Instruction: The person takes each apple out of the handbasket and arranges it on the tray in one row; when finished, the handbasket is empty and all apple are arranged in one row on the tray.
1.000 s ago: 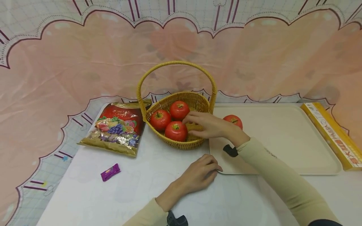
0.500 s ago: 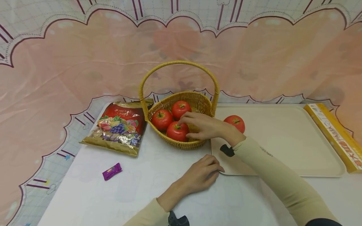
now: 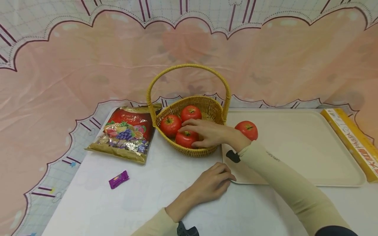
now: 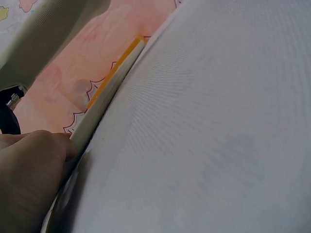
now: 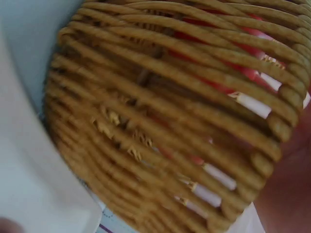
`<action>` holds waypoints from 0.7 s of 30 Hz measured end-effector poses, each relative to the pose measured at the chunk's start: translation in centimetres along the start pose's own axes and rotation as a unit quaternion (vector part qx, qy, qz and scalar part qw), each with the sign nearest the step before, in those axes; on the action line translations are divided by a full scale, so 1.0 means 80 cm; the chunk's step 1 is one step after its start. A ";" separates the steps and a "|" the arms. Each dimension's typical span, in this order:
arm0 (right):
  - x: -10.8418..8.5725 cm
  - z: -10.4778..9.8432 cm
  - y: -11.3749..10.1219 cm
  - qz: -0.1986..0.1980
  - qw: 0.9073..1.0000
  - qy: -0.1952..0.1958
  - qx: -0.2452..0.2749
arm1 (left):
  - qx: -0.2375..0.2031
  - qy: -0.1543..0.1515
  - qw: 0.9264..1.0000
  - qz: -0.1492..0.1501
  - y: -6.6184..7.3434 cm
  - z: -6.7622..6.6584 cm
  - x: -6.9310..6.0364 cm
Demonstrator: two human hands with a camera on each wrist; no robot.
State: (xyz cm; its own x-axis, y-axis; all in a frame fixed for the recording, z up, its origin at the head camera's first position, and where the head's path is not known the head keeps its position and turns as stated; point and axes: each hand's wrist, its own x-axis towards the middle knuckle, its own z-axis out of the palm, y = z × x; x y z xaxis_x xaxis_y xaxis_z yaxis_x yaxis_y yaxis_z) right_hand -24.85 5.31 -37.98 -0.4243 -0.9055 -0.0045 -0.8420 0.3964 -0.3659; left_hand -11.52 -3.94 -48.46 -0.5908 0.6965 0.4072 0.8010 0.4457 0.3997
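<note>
Three red apples sit in the wicker basket (image 3: 189, 152): a left apple (image 3: 170, 126), a back apple (image 3: 191, 112) and, closest to the wearer, a front apple (image 3: 184, 141). The right hand (image 3: 211, 131) reaches in from the right and has hold of the front apple, its fingers bent over the top and the thumb at the right side (how firm the grip is, I cannot tell). From the right wrist, the woven wall fills most of the view, with red showing through the gaps.

Just beside the basket, on its right, lies a cream tray (image 3: 295, 144), with a fourth apple (image 3: 246, 130) on its left part, partly hidden by the right wrist. The left hand (image 3: 211, 183) rests on the white counter (image 3: 147, 203), nearly closed, its bent fingers holding the tray's near left corner; its wrist view shows fingers at the edge.

Along the tray's right side runs a yellow box (image 3: 351, 144) printed "PASTA". Left of the basket lies a red and gold candy bag (image 3: 127, 131), with a small purple wrapped sweet (image 3: 118, 179) nearer the wearer. Behind everything hangs a peach patterned cloth (image 3: 118, 65).
</note>
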 end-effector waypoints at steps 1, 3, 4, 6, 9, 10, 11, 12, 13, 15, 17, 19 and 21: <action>0.001 0.000 -0.001 0.002 1.000 -0.005 0.000 | 0.001 0.000 1.000 0.000 0.000 0.000 0.000; 0.004 0.000 -0.002 0.005 1.000 -0.015 0.003 | 0.002 0.000 1.000 0.000 0.000 0.000 0.000; 0.005 0.000 -0.003 0.006 1.000 -0.021 0.002 | 0.004 0.001 1.000 0.001 0.001 0.001 0.000; 0.008 0.001 -0.004 0.008 1.000 -0.030 -0.002 | 0.005 0.000 1.000 0.001 0.001 0.001 0.000; 0.014 0.001 -0.006 0.012 0.999 -0.041 -0.005 | 0.007 -0.001 1.000 0.002 0.000 0.000 -0.001; 0.016 0.001 -0.006 0.014 0.999 -0.045 -0.008 | 0.006 -0.001 1.000 0.001 0.000 0.000 -0.001; 0.017 0.001 -0.007 0.018 0.999 -0.050 -0.009 | 0.003 -0.001 1.000 -0.001 0.000 0.000 -0.001; 0.019 0.001 -0.007 0.022 0.998 -0.053 -0.008 | 0.004 0.000 1.000 0.000 0.000 0.000 -0.001; 0.020 0.001 -0.007 0.025 0.998 -0.057 -0.005 | 0.004 0.000 1.000 -0.001 0.000 -0.001 -0.001; 0.022 0.001 -0.006 0.034 0.997 -0.064 0.001 | 0.001 0.000 1.000 -0.004 0.000 -0.002 0.000; 0.023 0.002 -0.005 0.044 0.997 -0.069 0.011 | 0.003 0.000 1.000 -0.004 0.001 -0.002 0.000; 0.024 0.003 -0.004 0.053 0.996 -0.072 0.018 | 0.003 0.001 1.000 -0.004 0.001 -0.002 0.000; 0.024 0.003 -0.002 0.060 0.995 -0.074 0.024 | 0.004 0.004 1.000 -0.002 0.001 -0.001 0.001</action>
State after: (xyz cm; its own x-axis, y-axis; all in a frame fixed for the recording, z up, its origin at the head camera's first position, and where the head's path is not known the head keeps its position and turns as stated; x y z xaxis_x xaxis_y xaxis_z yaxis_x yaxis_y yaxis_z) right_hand -25.43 3.47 -38.19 -0.4640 -0.8658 -0.1871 -0.7696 0.4987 -0.3988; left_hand -11.49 -3.91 -48.34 -0.5950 0.6904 0.4114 0.7990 0.4529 0.3955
